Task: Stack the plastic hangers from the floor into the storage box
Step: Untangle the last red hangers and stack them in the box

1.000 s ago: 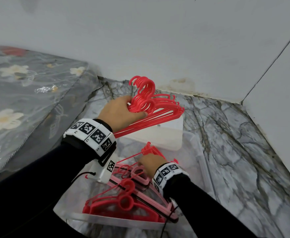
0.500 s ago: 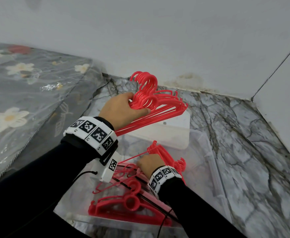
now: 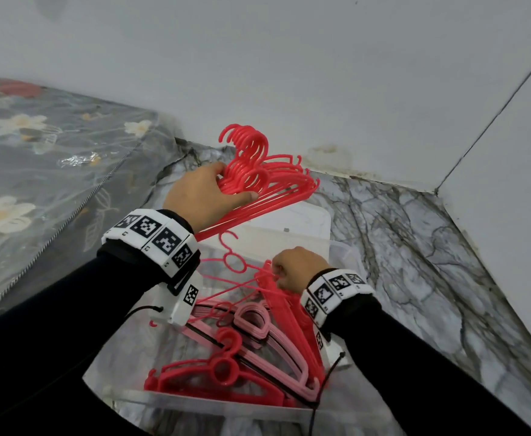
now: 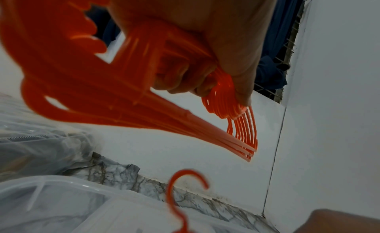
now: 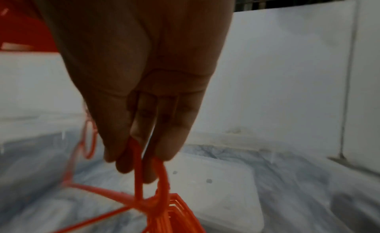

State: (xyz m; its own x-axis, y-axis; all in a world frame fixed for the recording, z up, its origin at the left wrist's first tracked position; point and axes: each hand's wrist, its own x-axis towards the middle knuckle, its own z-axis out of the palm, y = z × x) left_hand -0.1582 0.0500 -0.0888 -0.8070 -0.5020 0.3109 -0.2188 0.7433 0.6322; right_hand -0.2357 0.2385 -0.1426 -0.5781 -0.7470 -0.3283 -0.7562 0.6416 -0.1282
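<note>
no readable text, only black-and-white square marker codes on both wristbands (image 3: 151, 232)

Dim flat light, blurred wrist views

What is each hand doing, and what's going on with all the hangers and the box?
left hand: grips a bunch of red hangers, held up above the box
right hand: pinches red hangers standing tilted in the box
pink hangers: lying stacked in the box
storage box: open, partly filled
lid: off, behind the box
</note>
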